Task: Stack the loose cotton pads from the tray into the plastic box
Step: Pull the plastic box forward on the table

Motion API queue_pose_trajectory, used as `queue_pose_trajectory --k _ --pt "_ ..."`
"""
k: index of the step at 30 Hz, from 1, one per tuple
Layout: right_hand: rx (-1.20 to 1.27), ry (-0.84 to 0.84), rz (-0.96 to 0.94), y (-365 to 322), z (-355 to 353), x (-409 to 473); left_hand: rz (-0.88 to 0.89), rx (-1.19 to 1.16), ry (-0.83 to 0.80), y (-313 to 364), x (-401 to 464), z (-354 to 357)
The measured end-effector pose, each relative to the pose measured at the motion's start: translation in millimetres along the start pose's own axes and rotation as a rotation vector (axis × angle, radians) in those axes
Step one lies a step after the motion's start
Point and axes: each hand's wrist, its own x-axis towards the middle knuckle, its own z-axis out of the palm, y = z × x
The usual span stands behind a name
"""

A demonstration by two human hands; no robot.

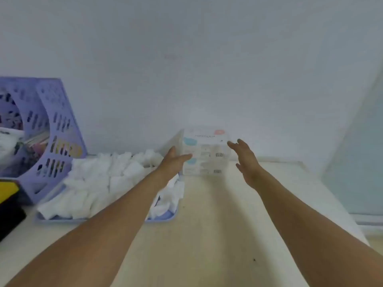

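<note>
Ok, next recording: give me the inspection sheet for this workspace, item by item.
Surface: pale wooden table, a few dark specks near the front.
Job's things: loose cotton pads heaped in a light blue tray at left; clear plastic box with printed labels at the back against the wall, lid state unclear.
Clutter: purple perforated file holder with papers at far left; yellow and black object at the left edge.
Grippers: left hand open at the box's left side; right hand open beside its right side, contact unclear.
Cables: nothing seen.
Surroundings: plain white wall.
</note>
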Motion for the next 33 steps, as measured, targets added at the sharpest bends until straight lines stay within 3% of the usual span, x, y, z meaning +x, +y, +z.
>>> queue_pose_trajectory --k 3,5,9,13,16,19,24,31,33 --pt "0.094 -0.081 -0.001 5.3 18.0 -16.5 -0.007 -0.134 -0.036 -5.8 0.9 0.0" --pt "0.152 -0.033 -0.012 9.1 24.4 -34.4 0.01 -0.162 -0.082 -4.8 -10.5 2.5" --pt "0.137 0.153 -0.057 11.0 18.2 -73.2 0.077 -0.18 -0.115 -2.8 -52.1 7.5" --pt "0.242 0.495 -0.15 17.6 -8.1 -107.6 0.216 -0.117 -0.031 12.5 -106.2 32.7" --pt "0.019 0.626 -0.124 38.0 -21.9 -127.4 0.257 0.155 -0.026 2.9 -132.9 59.4" --pt "-0.278 0.553 -0.053 64.7 -32.9 -141.4 0.246 0.383 -0.081 -25.0 -136.9 76.5" --pt "-0.694 0.238 -0.251 97.7 -50.2 -143.5 0.26 0.208 -0.015 -70.9 -127.5 95.8" --pt "-0.931 0.434 -0.677 118.7 -47.0 -125.8 0.357 0.154 -0.225 -75.8 -85.9 101.6" --pt "-1.047 0.473 -0.778 121.9 -49.0 -120.4 0.361 0.125 -0.215 -77.9 -78.2 103.6"
